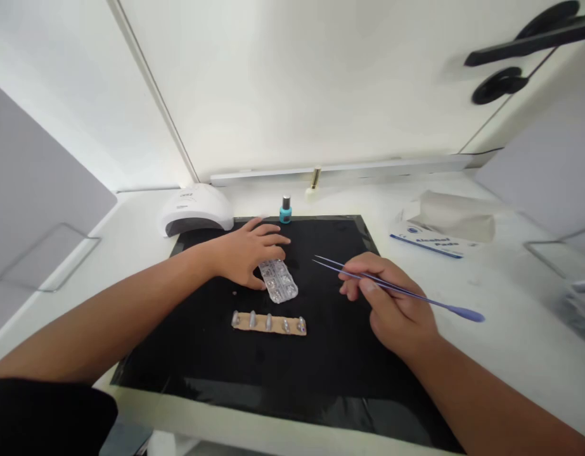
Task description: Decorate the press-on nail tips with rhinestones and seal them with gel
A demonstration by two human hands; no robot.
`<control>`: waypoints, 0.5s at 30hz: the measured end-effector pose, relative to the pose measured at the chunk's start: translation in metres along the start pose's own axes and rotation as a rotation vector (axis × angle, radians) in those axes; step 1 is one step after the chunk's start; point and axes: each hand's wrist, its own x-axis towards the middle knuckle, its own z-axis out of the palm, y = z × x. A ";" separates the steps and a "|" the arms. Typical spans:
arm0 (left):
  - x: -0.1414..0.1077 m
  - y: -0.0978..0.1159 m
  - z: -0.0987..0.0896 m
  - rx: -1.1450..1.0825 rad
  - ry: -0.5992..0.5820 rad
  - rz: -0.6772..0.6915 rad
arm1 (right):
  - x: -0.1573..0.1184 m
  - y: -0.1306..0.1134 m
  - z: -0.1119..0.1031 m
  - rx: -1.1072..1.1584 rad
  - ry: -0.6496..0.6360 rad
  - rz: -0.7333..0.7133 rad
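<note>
My left hand [251,253] is over the upper left end of a clear plastic case [281,284] with small compartments of shiny pieces. Its fingers are spread, with the thumb by the case's left side and the forefinger at its top end; whether they press on it I cannot tell. My right hand [392,297] is closed around purple tweezers [416,293], their two tips slightly apart and pointing left, clear of the case. Nearer to me, a tan strip [261,324] bears several silver false nails [269,322], the rightmost ones decorated with shiny bits.
A black mat [321,373] covers the middle of the white table. Behind it stand a white nail lamp [197,209], a turquoise bottle [285,212] and a small gold-capped bottle [314,180]. An open alcohol pads box [435,240] sits at right.
</note>
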 end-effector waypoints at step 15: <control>-0.009 0.018 0.025 -0.033 0.100 -0.196 | 0.000 -0.073 0.009 0.080 0.032 -0.027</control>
